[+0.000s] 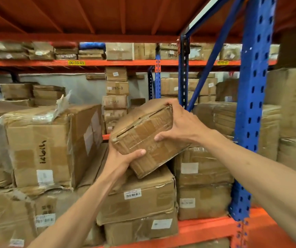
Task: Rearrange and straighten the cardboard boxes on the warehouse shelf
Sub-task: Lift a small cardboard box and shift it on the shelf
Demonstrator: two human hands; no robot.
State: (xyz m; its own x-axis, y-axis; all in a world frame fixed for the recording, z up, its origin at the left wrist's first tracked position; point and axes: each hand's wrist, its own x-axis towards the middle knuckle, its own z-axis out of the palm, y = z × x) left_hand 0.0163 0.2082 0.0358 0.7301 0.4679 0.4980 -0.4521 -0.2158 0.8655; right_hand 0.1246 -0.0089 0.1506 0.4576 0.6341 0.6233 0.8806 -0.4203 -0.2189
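Observation:
A small taped cardboard box [143,136] is held tilted in the air, in the middle of the view, above a stack of boxes. My left hand [124,158] grips its lower left corner from below, thumb across the front face. My right hand [181,124] clasps its upper right end, fingers over the top edge and thumb on the front. Just under it lies a wide box with a barcode label [140,192], resting on another labelled box [142,228].
A big torn box with handwriting [45,145] stands to the left. More labelled boxes [202,178] are stacked to the right, against a blue rack upright [251,111]. An orange shelf beam [206,228] runs below. Rows of boxes fill the far racks.

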